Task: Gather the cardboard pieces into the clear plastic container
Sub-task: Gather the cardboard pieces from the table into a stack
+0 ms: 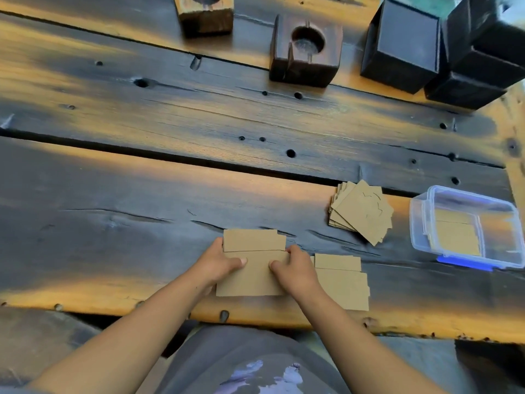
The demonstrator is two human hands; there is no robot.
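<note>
Two hands, both on one stack of cardboard rectangles (252, 275) at the near edge of the counter (113, 172); landmark: the clear plastic container (466, 226), far right.

- Left hand (220, 261): well left of the container, fingers curled round the stack's left edge, thumb on top. Gripping.
- Stack in hand: brown pieces, roughly squared; a second rectangle (254, 240) overlaps its far side, touching it.
- Right hand (292, 267): closed on the stack's right edge, thumb on top, pressing toward the left hand.
- Loose rectangles (342, 282): just right of the right hand, between it and the container, flat and slightly fanned.
- Fanned square pieces (360, 211): near the container's left wall, apart from it.
- Container: open, no lid seen, some cardboard already flat on its floor.
- Wooden blocks (305, 51) and black boxes (403, 44): well beyond the container, not involved.

Step in hand, as judged: squaring the stack before lifting. Advice: press both short edges inward until flush, pinch through the full thickness, carry level and lower flat onto the pieces inside.
</note>
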